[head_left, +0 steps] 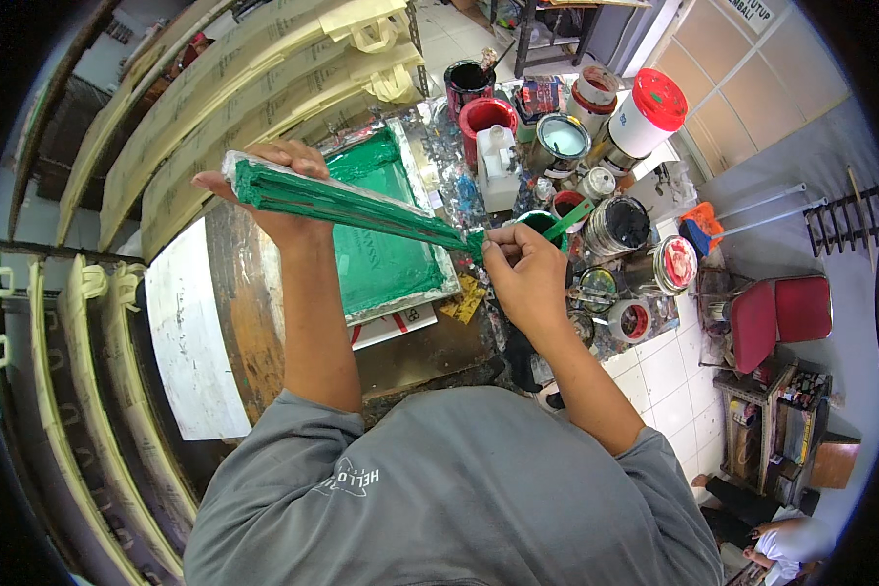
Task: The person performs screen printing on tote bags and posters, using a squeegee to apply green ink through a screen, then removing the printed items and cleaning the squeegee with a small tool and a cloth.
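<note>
My left hand (288, 186) is wrapped round the raised left end of a long piece smeared with green ink (352, 207), pale along its upper edge. It slants down to the right, and I cannot tell whether it is a squeegee or a frame seen edge-on. My right hand (529, 278) is closed in a pinch at its lower right end, beside a small green-coated lump (475, 242); what exactly the fingertips grip is hidden. Beneath lies a printing screen (391, 269) with green ink over its mesh and a whitish border.
Ink tins crowd the right: a red tub (485, 117), a white jug (498, 171), a red-lidded bucket (659, 103) and a green-ink pot (542, 223) with a spatula (568, 221). Racks of pale bags (254, 88) stand left. A red chair (757, 327) and a person (786, 547) are right.
</note>
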The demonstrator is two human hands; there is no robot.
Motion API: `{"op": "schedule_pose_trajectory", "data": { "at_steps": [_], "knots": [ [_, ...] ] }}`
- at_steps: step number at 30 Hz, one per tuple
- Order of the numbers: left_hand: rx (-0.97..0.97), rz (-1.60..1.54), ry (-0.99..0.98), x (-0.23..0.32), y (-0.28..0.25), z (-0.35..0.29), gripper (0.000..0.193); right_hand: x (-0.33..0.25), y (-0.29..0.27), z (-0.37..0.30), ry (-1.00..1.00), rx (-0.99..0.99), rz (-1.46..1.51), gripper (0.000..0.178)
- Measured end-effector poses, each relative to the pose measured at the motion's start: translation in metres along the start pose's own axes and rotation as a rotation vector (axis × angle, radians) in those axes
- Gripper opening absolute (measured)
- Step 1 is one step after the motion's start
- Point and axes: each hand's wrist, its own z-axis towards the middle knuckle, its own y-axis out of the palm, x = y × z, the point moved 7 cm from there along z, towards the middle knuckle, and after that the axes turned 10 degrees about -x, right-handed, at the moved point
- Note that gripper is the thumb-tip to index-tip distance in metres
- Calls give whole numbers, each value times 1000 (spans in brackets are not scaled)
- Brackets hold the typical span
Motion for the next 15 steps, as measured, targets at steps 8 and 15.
{"op": "schedule_pose_trajectory", "data": {
  "at_steps": [8,15],
  "knots": [
    [9,280,-2,-11,17,-11,90,-7,10,3,44,-65,189,17],
    [111,835,26,-12,48,-21,85,-34,-1,-7,116,-150,673,14]
  ]
}}
